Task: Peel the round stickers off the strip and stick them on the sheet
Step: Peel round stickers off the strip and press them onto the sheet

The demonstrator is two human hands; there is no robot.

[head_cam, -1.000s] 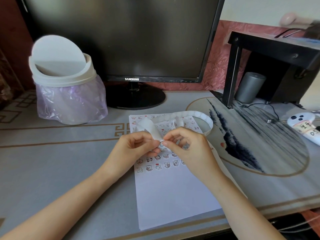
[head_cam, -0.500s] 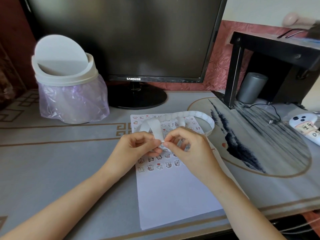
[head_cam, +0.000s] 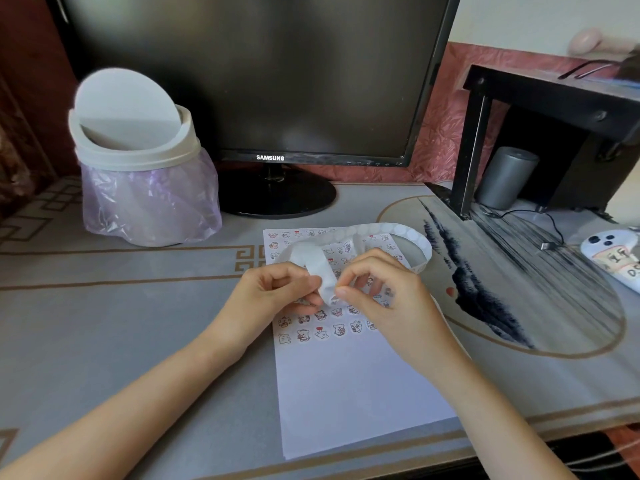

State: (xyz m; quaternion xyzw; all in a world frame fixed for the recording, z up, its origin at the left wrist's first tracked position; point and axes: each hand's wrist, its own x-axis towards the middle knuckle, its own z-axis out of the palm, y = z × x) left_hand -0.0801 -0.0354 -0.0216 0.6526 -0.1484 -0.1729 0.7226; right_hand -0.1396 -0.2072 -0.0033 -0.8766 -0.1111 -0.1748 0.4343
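Hands barely shifted, left hand (head_cam: 273, 299) and right hand (head_cam: 388, 299) still pinch the looped white paper strip of round stickers (head_cam: 398, 232) just above the white paper sheet (head_cam: 346, 393), its length arcing away and rightward

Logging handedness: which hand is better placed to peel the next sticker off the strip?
Probably the right hand: its fingertips pinch at the bent end of the strip, while the left hand grips the strip, steadying it above the sheet.
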